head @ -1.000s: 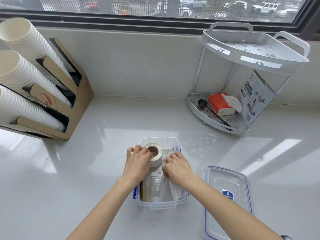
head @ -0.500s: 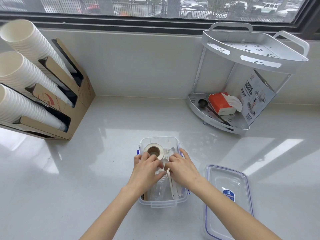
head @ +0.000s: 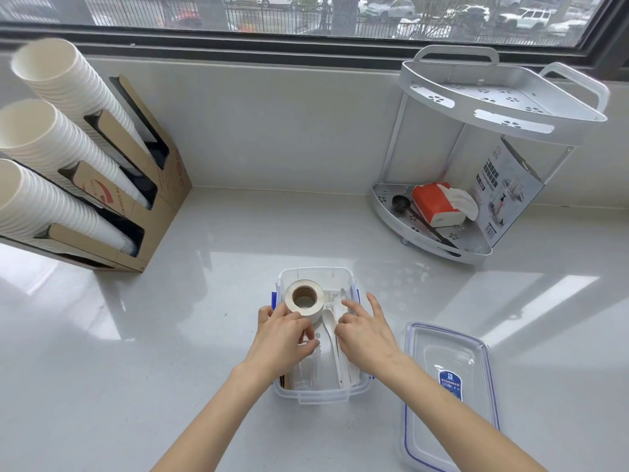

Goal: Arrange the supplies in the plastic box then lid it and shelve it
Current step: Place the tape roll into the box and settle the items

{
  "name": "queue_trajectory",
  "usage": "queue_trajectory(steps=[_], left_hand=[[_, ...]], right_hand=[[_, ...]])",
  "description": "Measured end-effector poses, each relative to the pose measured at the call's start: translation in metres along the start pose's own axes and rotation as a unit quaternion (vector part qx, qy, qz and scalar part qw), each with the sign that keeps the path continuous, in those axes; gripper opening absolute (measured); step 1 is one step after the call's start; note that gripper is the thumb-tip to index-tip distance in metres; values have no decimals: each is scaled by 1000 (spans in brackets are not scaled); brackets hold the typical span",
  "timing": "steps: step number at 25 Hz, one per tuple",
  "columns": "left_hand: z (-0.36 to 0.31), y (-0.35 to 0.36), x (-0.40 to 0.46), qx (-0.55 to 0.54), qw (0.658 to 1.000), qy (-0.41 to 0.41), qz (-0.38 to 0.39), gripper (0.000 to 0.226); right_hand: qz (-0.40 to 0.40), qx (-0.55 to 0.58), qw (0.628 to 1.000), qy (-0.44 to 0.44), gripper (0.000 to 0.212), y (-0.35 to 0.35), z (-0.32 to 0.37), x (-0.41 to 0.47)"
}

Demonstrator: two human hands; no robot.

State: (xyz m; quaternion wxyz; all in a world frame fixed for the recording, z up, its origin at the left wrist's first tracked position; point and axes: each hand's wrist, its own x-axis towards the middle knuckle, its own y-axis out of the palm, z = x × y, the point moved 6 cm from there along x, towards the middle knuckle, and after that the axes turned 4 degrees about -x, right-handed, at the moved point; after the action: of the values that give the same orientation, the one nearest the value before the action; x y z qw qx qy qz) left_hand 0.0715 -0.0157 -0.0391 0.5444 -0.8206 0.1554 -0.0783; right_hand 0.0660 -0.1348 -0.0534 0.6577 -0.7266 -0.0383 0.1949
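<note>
**Hands ease off, supplies settled in box**

Left hand (head: 284,338) has let go of tape roll (head: 304,298), fingers loose; right hand (head: 366,332) open, fingertips on white spoon (head: 332,330). All inside plastic box (head: 320,395). Lid (head: 449,390) just right, likely next.

open clear box (head: 321,398), lid (head: 449,390) flat beside it

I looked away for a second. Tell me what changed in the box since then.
The left hand let go of the tape roll, which now stands in the far left corner of the plastic box, and drew back toward the near end. The right hand stays on the white spoons, its fingers spread wider. The lid and corner shelf have not moved.
</note>
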Motion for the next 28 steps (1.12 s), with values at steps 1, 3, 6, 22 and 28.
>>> queue_trajectory(steps=[1, 3, 6, 22, 28], left_hand=[[0, 0, -1, -9, 1000, -2, -1, 25], [-1, 1, -1, -16, 1000, -2, -2, 25], [-1, 1, -2, -16, 1000, -5, -3, 25], [-34, -19, 0, -145, 986, 26, -72, 24], [-94, 1, 13, -186, 980, 73, -21, 26]], right_hand=[[6, -13, 1000, 1, 32, 2, 1, 0], [5, -20, 1000, 4, 31, 4, 3, -1], [-6, -16, 1000, 7, 32, 5, 5, -6], [-165, 356, 908, 149, 34, -19, -61, -50], [-148, 378, 881, 243, 37, 1, -100, -85]])
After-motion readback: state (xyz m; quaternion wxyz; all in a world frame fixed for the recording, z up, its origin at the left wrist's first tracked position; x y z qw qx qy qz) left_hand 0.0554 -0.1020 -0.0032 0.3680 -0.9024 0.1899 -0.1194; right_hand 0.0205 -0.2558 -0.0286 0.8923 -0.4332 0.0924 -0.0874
